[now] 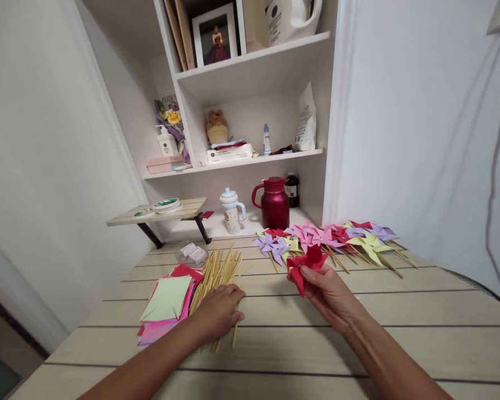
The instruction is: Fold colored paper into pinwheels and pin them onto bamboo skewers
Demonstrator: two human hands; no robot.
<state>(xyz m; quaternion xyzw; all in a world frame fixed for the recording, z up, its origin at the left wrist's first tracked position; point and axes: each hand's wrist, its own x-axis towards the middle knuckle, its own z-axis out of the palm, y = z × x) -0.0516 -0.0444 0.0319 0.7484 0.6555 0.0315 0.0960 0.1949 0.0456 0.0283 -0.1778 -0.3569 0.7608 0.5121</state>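
My right hand [325,289] holds a folded red paper pinwheel [310,262] between thumb and fingers, raised above the table. No stick shows on it. My left hand [219,311] rests over a bundle of thin wooden sticks [219,266], its fingers curled down around one stick [235,333] at the bundle's right side. The fingertips are partly hidden. Left of the bundle lies a stack of square coloured paper, with a pale green sheet [169,298] on top and red and pink sheets beneath.
Several finished pinwheels [316,236] on sticks lie at the back right. A clear box [191,253] with small white packets stands behind the paper. Farther back are a small raised shelf [183,208], a light blue-lidded cup [232,214] and a red jug [275,205].
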